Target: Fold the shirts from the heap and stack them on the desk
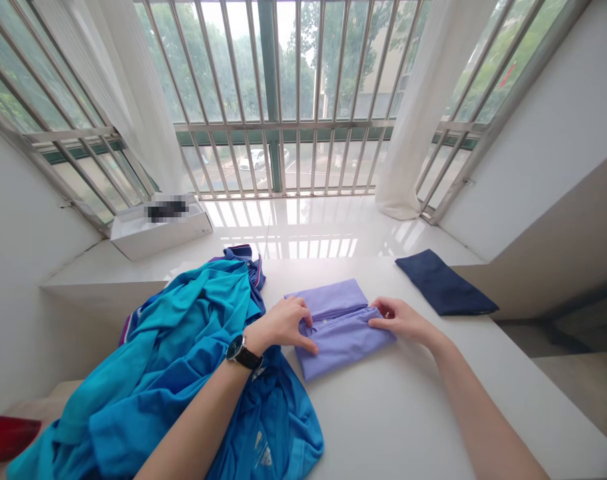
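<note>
Purple shirt (pixel 343 343) is laid folded flat on the white table (pixel 378 413), approx. rectangular, w/ a long gap btwn its folds and a small pale button showing. Its L edge is covered by the L hand (pixel 282 327), palm down; fingers are spread, w/ thumb set apart from the rest, and the cloth is touched by them. Its R edge is held by the R hand (pixel 401 320): cloth is pinched btwn thumb and curled fingers, tips partly hidden. A watch (pixel 236 348) w/ black strap is worn on the L wrist.

L of the shirt, a heap of blue clothes (pixel 183 347) is piled loosely, partly crossed by the L forearm. R of the shirt and a bit farther off, a navy cloth (pixel 443 283) is laid folded, apart from it. Beyond the shirt, a windowsill (pixel 293 223) is streaked w/ bar reflections; on it, to the far L of the shirt, a white box (pixel 166 237) is set, its top blurred out. Farther beyond, metal bars (pixel 283 125) are fixed across the window.
</note>
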